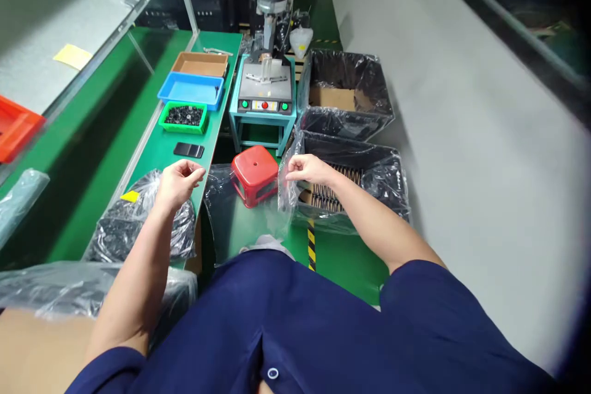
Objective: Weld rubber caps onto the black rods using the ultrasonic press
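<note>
A clear plastic bag (pixel 265 220) hangs stretched between my two hands, with the floor and stool showing through it. My left hand (pixel 178 183) pinches its left edge above the green workbench. On the right side, my right hand (pixel 308 169) has thumb and fingers pressed together at the other edge, in front of the lined box (pixel 383 181) holding rows of dark parts. The bag's lower end falls toward my body, and its exact outline is hard to make out.
A red stool (pixel 255 166) stands ahead, before a press machine (pixel 265 89) on a teal stand. Along the bench (pixel 152 151) lie a phone (pixel 189 149), a green bin (pixel 184 129) of small black parts, a blue tray (pixel 191 89) and a brown tray (pixel 201 64). Another lined box (pixel 346 123) sits behind.
</note>
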Motion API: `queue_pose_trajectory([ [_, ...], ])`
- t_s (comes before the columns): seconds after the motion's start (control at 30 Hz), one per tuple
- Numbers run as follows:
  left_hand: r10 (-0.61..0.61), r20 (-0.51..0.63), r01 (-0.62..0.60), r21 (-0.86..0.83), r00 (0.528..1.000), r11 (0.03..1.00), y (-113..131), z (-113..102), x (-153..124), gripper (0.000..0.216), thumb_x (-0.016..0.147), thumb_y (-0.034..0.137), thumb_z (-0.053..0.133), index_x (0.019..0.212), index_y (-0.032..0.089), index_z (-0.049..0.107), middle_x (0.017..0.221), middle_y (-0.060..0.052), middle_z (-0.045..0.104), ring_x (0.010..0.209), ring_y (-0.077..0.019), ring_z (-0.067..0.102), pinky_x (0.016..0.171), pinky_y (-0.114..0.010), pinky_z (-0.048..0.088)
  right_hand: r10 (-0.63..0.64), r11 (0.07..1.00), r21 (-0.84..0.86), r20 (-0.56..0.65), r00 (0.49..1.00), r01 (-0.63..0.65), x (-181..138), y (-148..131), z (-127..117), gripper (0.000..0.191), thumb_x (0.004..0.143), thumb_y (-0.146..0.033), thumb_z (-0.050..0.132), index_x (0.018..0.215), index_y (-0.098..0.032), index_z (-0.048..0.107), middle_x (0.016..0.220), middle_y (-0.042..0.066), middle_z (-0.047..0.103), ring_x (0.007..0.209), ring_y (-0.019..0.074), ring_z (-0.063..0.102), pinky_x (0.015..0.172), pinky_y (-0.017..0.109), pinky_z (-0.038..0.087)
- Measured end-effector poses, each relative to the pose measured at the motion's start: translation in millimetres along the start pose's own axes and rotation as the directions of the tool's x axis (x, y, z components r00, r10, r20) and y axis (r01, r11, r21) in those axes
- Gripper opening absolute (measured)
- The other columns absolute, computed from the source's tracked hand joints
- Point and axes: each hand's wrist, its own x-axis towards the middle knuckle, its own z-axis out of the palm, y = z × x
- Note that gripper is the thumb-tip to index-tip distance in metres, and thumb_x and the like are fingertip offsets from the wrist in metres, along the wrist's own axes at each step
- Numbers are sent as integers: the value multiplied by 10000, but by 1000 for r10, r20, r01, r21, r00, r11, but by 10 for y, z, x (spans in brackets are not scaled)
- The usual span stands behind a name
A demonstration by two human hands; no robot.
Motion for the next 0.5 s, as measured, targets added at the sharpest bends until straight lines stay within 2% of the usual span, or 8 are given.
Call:
queue_pose_trajectory([
  [0.13,51,-26,-51,-6,998,999,53,-43,651,242,698,409,731,729,193,627,652,-26,631,563,-139,541,532,-256,419,-46,999,4,29,999,46,555,-105,-404,396,708,-534,709,699,-165,562,559,-54,482,497,80,395,493,225,313],
  [0.23,88,-48,-89,-7,995,996,89,-35,981,246,714,409,724,757,180,644,672,-22,635,571,-129,539,537,-245,421,-127,992,6,15,992,127,921,-124,-666,393,770,-541,652,697,-166,563,571,-44,490,508,86,408,509,232,335],
  [0.4,72,-57,-71,30,996,997,56,-48,1160,220,752,386,717,766,173,667,736,-26,656,639,-136,573,594,-252,465,-268,939,-225,2,964,261,1329,-147,-927,345,849,-470,624,700,-158,627,652,17,613,586,123,527,576,251,409],
  [0.5,97,-60,-95,41,993,995,28,-129,1195,177,775,355,712,767,183,673,787,-32,666,723,-155,600,661,-268,487,-401,868,-320,-3,916,379,1516,-207,-985,329,910,-444,581,736,-174,652,709,43,657,621,137,572,609,260,437],
])
